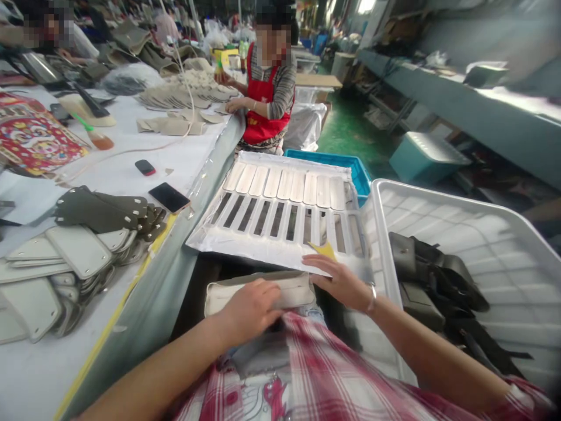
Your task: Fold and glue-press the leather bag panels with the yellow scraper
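My left hand [249,310] rests over a long cream panel [289,289] lying across my lap, its fingers curled on the panel; greyish material shows behind it. My right hand [342,282] is at the near edge of a white slotted rack [258,242], fingers stretched out. A small yellow piece [323,250] shows just beyond these fingers; whether they touch it I cannot tell. Several cream strips [272,182] lie in a row on the rack's far half, and its near half has long slots.
On the left table sit stacked pale panels [79,251], dark green panels [96,207] and a phone [169,197]. A white basket [464,222] with dark items stands on the right, a blue crate [333,156] behind the rack. A co-worker in a red apron [263,93] is beyond.
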`<state>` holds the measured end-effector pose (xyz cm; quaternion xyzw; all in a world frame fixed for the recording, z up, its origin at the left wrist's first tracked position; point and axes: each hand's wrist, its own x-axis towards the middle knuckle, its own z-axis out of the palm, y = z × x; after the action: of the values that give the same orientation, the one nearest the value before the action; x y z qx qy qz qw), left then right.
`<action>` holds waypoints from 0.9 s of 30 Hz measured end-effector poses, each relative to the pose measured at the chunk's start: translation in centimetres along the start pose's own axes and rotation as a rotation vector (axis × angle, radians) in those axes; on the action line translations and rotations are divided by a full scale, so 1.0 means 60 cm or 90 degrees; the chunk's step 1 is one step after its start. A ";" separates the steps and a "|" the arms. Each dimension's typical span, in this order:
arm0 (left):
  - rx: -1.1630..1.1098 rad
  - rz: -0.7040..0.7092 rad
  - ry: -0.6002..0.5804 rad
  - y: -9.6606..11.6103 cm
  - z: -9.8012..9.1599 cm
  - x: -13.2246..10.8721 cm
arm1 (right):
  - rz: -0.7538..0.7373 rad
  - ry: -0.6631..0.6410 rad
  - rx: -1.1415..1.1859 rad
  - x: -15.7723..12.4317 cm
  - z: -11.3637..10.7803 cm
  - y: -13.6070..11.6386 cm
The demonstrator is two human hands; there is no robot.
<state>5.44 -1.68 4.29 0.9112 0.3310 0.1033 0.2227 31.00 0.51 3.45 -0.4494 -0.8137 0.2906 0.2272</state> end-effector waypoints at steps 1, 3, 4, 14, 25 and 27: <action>-0.022 0.003 0.007 0.015 0.014 0.010 | -0.007 0.022 -0.011 -0.029 0.005 -0.007; -0.023 -0.009 0.011 0.035 0.041 0.025 | -0.014 0.041 -0.025 -0.076 0.025 -0.014; -0.011 -0.017 0.011 0.040 0.051 0.029 | -0.016 0.058 -0.028 -0.092 0.038 -0.014; 0.039 -0.054 0.048 0.042 0.078 0.027 | -0.069 0.126 -0.090 -0.095 0.079 0.006; 0.087 -0.120 0.035 0.062 0.077 0.048 | 0.032 0.162 -0.190 -0.090 0.098 -0.019; 0.110 -0.142 0.023 0.065 0.077 0.051 | 0.085 0.240 -0.181 -0.092 0.109 -0.029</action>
<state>11.51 -3.92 2.21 0.8826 0.4416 0.0653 0.1476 28.56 -6.78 -0.74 -0.5757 -0.7581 0.0986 0.2899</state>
